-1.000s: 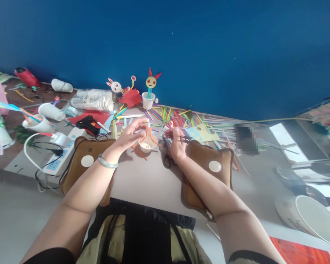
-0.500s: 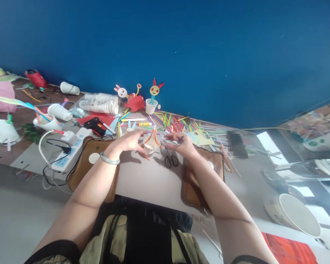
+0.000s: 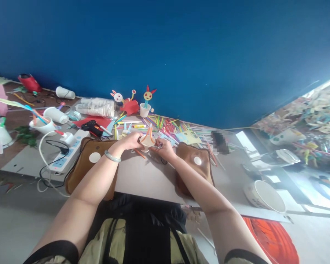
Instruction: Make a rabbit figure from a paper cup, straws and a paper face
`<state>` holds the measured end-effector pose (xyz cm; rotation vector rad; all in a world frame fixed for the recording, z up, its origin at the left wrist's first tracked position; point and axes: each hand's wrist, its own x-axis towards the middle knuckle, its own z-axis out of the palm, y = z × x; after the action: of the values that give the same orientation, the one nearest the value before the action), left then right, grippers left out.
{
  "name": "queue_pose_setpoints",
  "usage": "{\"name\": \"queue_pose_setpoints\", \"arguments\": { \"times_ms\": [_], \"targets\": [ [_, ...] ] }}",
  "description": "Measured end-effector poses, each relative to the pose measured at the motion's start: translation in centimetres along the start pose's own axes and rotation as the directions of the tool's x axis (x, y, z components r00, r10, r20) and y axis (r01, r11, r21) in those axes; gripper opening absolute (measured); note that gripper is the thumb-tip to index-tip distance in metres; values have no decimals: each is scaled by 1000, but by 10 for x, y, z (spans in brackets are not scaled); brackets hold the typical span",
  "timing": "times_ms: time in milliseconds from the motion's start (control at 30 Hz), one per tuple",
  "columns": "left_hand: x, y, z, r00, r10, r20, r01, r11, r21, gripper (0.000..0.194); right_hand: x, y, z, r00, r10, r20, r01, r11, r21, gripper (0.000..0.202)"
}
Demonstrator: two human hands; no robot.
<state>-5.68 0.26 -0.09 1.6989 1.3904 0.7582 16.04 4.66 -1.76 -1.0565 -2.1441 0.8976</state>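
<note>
A white paper cup (image 3: 147, 148) stands upright between my hands, with orange strips (image 3: 148, 135) rising out of it. My left hand (image 3: 132, 141) is closed on the cup's left side. On the other side, my right hand (image 3: 164, 148) grips the cup too; a small dark, shiny spot shows at its fingers, too small to name. Below my left hand lies an orange stick (image 3: 140, 153) on the table. Black scissors (image 3: 164, 160) lie mostly hidden behind my right hand and wrist.
Brown pads (image 3: 197, 176) lie under both forearms. At left are a white power strip (image 3: 68, 156), a black glue gun (image 3: 91, 127) and bagged cups (image 3: 95, 107). Coloured sticks (image 3: 165, 123) spread behind the cup, near a potted paper figure (image 3: 145, 109). A white bowl (image 3: 266, 196) stands right.
Both hands have closed in from either side and now hold the cup, which looks slightly raised. My right hand has come over the scissors. The view has shifted a little to the right.
</note>
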Motion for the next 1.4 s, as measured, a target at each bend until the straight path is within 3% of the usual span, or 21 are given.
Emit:
{"name": "queue_pose_setpoints", "arguments": {
  "times_ms": [233,300,400,500,600,700,833,900,1000,1100,1200,1300,1400],
  "targets": [
    [0,-5,1,999,48,-4,-48,999,3,43,-1,-4,2,999,36,0,-36,997,-63,34],
    [2,-10,-1,998,67,-10,-67,998,15,54,-5,-9,-4,1000,-3,14,5,996,-93,33],
    [5,-18,-5,997,74,15,-74,997,-5,79,-18,-19,-18,995,-101,10,100,956,-277,29],
    [6,-20,-9,994,106,-5,-106,993,-42,90,-37,-29,-30,995,27,92,29,829,-559,19],
    [7,-16,-11,975,158,-158,-185,968,-168,84,-57,-38,-33,940,266,213,-42,712,-701,14],
    [8,-9,-13,922,142,-359,-272,899,-343,75,-72,-43,-30,888,355,293,-43,698,-715,23],
    [10,-2,-14,776,71,-627,-378,848,-371,66,-84,-48,-27,876,346,337,-12,713,-701,25],
    [10,0,-13,726,23,-687,-383,843,-376,66,-89,-50,-28,874,344,343,3,703,-711,24],
    [9,4,-10,692,12,-721,-382,854,-353,68,-96,-52,-31,870,348,350,21,681,-732,23],
    [5,9,-6,708,89,-700,-395,872,-288,69,-99,-53,-33,867,347,357,38,670,-742,21],
    [1,13,0,772,165,-614,-386,889,-246,67,-99,-52,-34,867,341,363,44,674,-738,17],
    [-2,16,6,848,158,-506,-320,914,-251,59,-98,-48,-33,872,316,375,57,694,-718,15],
    [-2,18,11,883,123,-452,-259,933,-252,55,-96,-44,-32,878,284,384,84,700,-710,15]
  ]
}}
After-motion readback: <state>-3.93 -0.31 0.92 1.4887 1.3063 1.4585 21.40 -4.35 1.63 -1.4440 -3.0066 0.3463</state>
